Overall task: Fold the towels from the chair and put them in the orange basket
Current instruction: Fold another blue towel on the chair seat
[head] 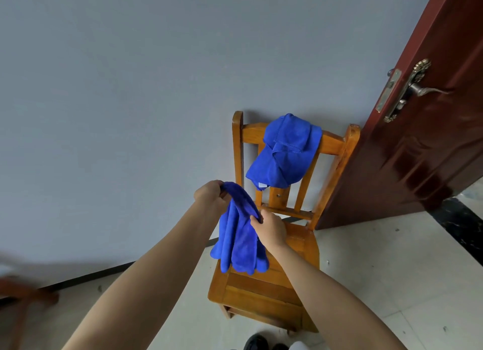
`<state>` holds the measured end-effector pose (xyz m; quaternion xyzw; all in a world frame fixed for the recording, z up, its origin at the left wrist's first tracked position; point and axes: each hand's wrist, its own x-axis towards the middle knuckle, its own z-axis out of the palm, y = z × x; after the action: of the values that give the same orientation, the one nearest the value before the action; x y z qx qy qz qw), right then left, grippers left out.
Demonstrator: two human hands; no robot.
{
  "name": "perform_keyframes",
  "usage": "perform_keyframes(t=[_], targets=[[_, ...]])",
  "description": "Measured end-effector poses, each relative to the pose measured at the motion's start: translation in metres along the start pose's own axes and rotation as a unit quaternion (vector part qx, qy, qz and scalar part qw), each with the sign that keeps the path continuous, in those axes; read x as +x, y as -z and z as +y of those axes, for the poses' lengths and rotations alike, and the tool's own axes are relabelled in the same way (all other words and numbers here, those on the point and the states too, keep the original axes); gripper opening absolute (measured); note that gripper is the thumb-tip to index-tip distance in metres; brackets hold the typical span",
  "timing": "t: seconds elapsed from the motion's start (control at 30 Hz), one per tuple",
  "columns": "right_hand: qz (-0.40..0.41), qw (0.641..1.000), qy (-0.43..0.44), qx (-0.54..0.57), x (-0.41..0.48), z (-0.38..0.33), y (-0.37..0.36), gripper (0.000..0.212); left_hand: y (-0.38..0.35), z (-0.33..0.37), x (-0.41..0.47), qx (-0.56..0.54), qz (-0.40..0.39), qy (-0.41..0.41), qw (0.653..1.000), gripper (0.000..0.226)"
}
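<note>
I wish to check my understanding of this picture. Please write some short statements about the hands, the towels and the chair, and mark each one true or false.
1. The left hand and the right hand both grip one blue towel. True.
2. The second towel lies flat on the seat of the chair. False: it hangs over the backrest.
3. The blue towel rests on the floor. False: it hangs from the hands, above the seat.
4. A dark red door stands to the right of the chair. True.
</note>
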<state>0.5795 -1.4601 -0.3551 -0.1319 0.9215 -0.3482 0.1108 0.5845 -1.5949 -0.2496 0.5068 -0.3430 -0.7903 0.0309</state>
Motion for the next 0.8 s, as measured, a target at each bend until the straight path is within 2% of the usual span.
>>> perform_keyframes(t=[0.07, 0.17, 0.27, 0.33, 0.37, 0.43, 0.5, 0.53, 0.57, 0.67, 0.73, 0.8], targets=[[0.013, 0.999, 0.006, -0.045, -0.001, -0.002, 0.007, 0.028, 0.002, 0.0, -0.002, -0.005, 0.002, 0.002, 1.0, 0.007], [-0.021, 0.99, 0.06, -0.127, -0.006, -0.004, 0.026, 0.029, 0.007, 0.005, 0.004, -0.024, 0.003, -0.011, 1.0, 0.008], [-0.088, 0.944, 0.13, -0.292, -0.012, -0.008, 0.057, 0.035, 0.013, 0.008, 0.009, -0.076, 0.003, -0.022, 0.997, 0.008], [-0.093, 0.901, 0.154, -0.395, -0.012, -0.011, 0.078, 0.032, 0.015, 0.003, 0.01, -0.064, 0.011, -0.038, 0.997, 0.009], [-0.089, 0.894, 0.152, -0.412, -0.01, -0.014, 0.088, 0.028, 0.015, 0.0, 0.012, -0.041, 0.006, -0.06, 0.997, 0.013], [-0.092, 0.927, 0.117, -0.343, -0.003, -0.023, 0.112, 0.019, 0.013, -0.008, 0.014, -0.026, -0.025, -0.056, 0.998, 0.022], [-0.103, 0.978, 0.053, -0.172, 0.007, -0.033, 0.135, 0.03, 0.011, -0.013, 0.017, -0.014, -0.021, -0.044, 0.999, 0.019], [-0.093, 0.993, 0.016, -0.074, 0.012, -0.038, 0.144, 0.036, 0.009, -0.017, 0.019, -0.039, -0.025, -0.037, 0.998, 0.013], [-0.078, 0.997, -0.018, 0.004, 0.015, -0.044, 0.151, 0.038, 0.006, -0.018, 0.018, -0.053, -0.032, -0.03, 0.998, 0.008], [-0.046, 0.985, -0.096, 0.138, 0.025, -0.057, 0.162, 0.029, -0.003, -0.023, 0.005, 0.066, -0.099, -0.059, 0.991, 0.017], [-0.027, 0.967, -0.136, 0.213, 0.031, -0.067, 0.165, 0.015, -0.004, -0.031, -0.008, 0.155, -0.136, -0.135, 0.969, 0.012], [0.003, 0.956, -0.153, 0.252, 0.038, -0.078, 0.167, 0.024, -0.003, -0.04, -0.019, 0.208, -0.158, -0.217, 0.94, 0.011]])
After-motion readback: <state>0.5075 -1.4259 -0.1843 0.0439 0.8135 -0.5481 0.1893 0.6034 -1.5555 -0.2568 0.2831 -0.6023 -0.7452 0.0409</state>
